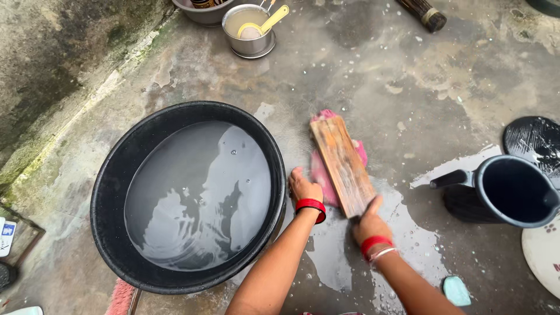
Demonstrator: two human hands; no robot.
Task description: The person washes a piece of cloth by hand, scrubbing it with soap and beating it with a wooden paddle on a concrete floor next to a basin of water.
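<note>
Right hand (371, 220) grips the paddle (343, 165) by its near end; left hand (303, 188) presses flat and open on the pink cloth (319, 174), at frame centre beside the tub (116, 192). For even beating, land the paddle flat and keep the left fingers clear.

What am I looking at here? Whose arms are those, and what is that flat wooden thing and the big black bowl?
There is no machine here. The picture comes from a camera worn on a person's head, looking down, so the two arms are that person's own. The right hand grips the near end of a flat wooden paddle. The paddle lies on a pink cloth spread on the wet concrete floor. The left hand presses on the cloth's edge. Beside it stands a big black tub full of water. To the right is a dark jug, and farther away a metal pot with a yellow spoon in it.
</note>
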